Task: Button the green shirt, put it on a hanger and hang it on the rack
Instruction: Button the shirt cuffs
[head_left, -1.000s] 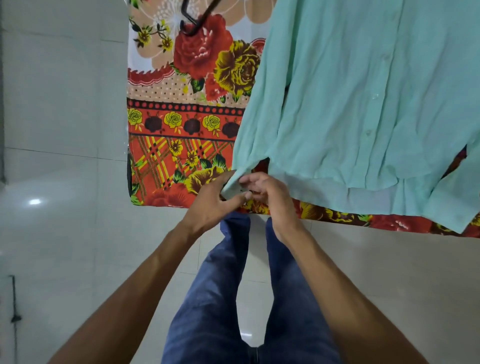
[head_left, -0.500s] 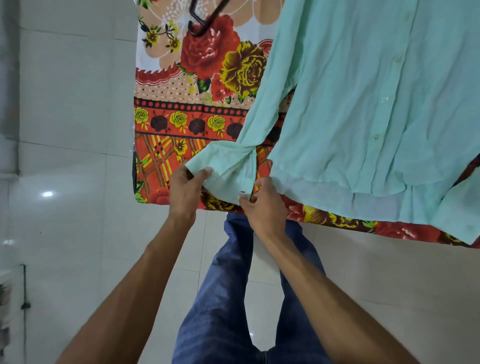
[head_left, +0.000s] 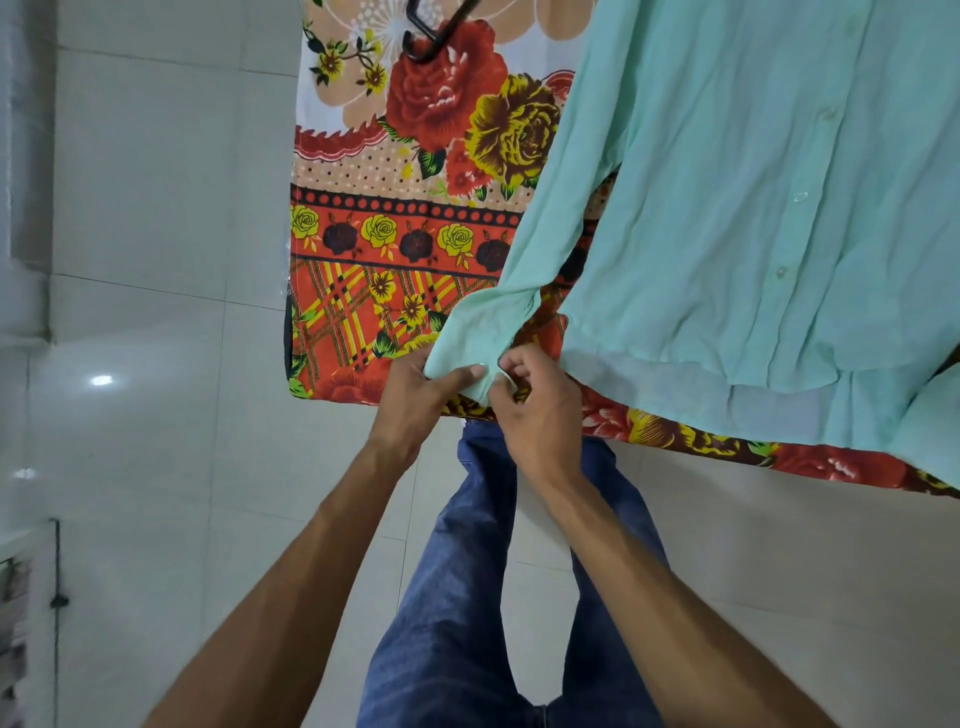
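The mint-green shirt (head_left: 769, 218) lies spread on a surface covered by a floral cloth, its front placket buttoned with small buttons showing. Its left sleeve runs down to a cuff (head_left: 467, 343) at the cloth's near edge. My left hand (head_left: 415, 400) grips the cuff's left side, thumb on top. My right hand (head_left: 535, 410) pinches the cuff's other edge with curled fingers. A black hanger (head_left: 431, 36) lies on the cloth at the top, partly cut off by the frame.
The red, orange and yellow floral cloth (head_left: 395, 249) covers the surface under the shirt. White floor tiles (head_left: 156, 312) lie all around. My legs in blue jeans (head_left: 457, 597) stand below the hands. A rack is not in view.
The hands have come back together on the cuff after holding it spread apart. The cuff now folds between thumb and fingers of both hands.
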